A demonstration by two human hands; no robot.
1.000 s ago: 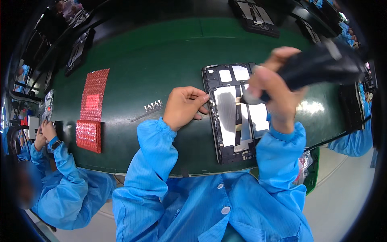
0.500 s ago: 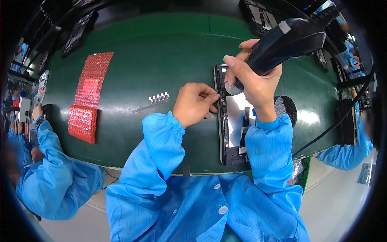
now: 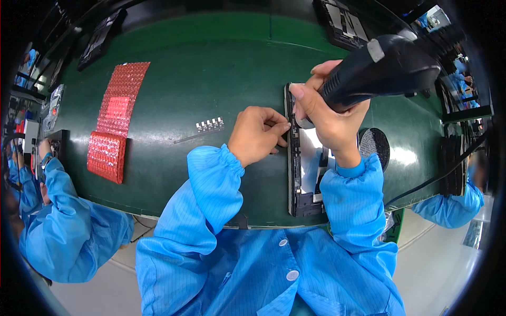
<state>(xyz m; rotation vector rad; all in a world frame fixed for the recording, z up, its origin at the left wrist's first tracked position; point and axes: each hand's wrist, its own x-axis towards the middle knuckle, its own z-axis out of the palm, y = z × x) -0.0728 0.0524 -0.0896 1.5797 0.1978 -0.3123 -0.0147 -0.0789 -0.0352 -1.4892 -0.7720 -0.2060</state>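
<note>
A flat rectangular electronic device (image 3: 291, 179) with a black frame and a shiny silver inner panel lies on the green bench in front of me. My left hand (image 3: 258, 135) is closed in a pinch, fingertips at the device's left edge; anything between them is hidden. My right hand (image 3: 334, 118) is wrapped around a bulky black hand tool (image 3: 369, 71) with a ribbed cable end at the upper right. The tool's lower end is down over the device's upper part, largely hidden by my fingers. Left of my left hand lies a thin strip with several small white tabs (image 3: 210, 125).
Red bubble wrap (image 3: 106, 152) lies on the left of the green bench (image 3: 174, 179). A round speckled pad (image 3: 375, 149) sits right of my right wrist. A black cable (image 3: 421, 185) crosses at the right. Black devices (image 3: 340, 23) stand at the back. Co-workers' blue sleeves (image 3: 79, 221) show at both sides.
The black tool has shifted slightly to the right and tipped, with my right hand still around it. The device sits slightly further right. My left hand keeps its pinch at the edge.
</note>
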